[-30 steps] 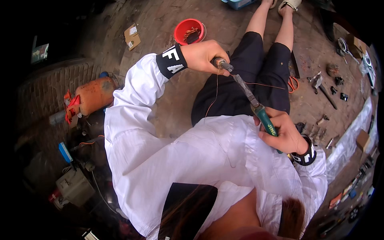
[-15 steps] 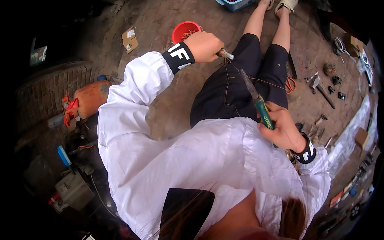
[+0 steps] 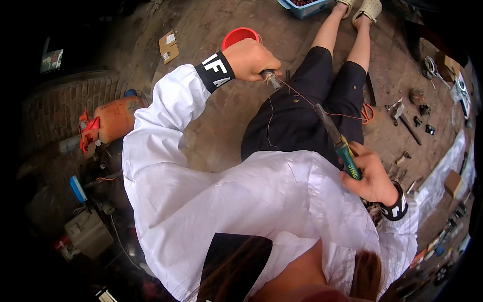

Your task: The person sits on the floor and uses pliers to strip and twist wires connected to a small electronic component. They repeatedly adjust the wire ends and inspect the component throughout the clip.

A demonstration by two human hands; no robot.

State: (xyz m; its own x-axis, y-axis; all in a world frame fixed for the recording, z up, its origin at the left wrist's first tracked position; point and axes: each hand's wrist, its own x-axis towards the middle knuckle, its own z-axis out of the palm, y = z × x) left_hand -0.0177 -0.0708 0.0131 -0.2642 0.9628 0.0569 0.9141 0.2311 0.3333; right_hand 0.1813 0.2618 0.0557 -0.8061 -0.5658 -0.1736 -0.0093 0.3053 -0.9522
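Note:
My left hand is closed around a small silvery metal part, which sticks out past the fingers; its exact kind does not show. Thin copper wire runs from that part to the jaws of the long-nosed pliers, and its tail continues past them over my lap. My right hand grips the pliers by their green and yellow handles. A loose strand hangs from the metal part over the dark shorts.
Beyond my left hand stands a red bucket. Orange-handled scissors and a hammer lie right of my legs among small parts. An orange gas cylinder is at left, a blue crate at the far side.
My right hand has drawn the pliers back and to the right, and the wire to the metal part is now straighter. My left hand has shifted slightly left, with the part tipped down.

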